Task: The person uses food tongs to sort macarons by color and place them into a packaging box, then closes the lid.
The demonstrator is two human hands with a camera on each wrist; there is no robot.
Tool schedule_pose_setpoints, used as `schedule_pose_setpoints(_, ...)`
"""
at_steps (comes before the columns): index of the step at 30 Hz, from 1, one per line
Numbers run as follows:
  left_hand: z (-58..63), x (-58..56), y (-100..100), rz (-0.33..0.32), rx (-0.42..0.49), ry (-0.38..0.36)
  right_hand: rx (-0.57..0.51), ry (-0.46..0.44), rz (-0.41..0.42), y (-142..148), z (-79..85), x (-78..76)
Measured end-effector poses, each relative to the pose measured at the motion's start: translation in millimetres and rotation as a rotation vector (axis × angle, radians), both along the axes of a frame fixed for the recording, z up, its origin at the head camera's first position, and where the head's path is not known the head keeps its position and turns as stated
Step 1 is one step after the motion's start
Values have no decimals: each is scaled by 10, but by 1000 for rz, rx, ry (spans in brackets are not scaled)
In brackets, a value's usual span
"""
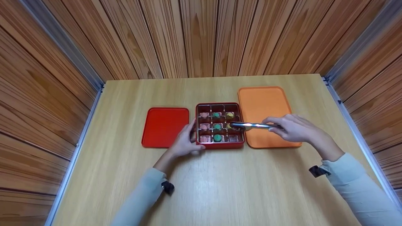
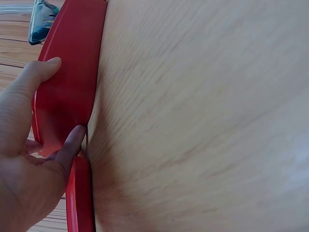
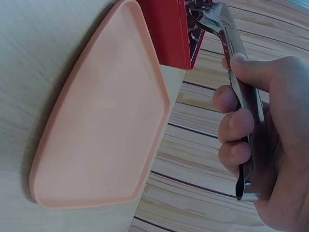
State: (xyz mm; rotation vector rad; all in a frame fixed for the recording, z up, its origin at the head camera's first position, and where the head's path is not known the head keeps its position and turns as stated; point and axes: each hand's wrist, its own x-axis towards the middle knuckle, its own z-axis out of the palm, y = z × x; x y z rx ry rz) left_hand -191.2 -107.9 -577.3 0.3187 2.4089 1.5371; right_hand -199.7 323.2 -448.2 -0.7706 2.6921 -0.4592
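A red box with a divided insert stands mid-table. My left hand holds its front left corner, thumb on the front wall, fingers along the left side. Pink round pieces lie in the left column, green ones in the middle column, yellow ones in the right column. The front right compartment shows no piece. My right hand grips metal tongs, fingers wrapped round both arms. The tong tips reach over the middle right compartment, at a yellow piece there.
Left of the box lies a flat red lid, close to my left hand. An orange tray lies against the box's right side, under the tongs and my right hand. Wood-panelled walls rise behind the table and at both sides.
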Motion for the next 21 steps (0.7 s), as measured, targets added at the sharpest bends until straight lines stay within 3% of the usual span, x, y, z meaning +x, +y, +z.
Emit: schedule_pose_setpoints(21, -4, -6, 0, 1, -11, -28, -5, 54, 88, -120, -85, 32)
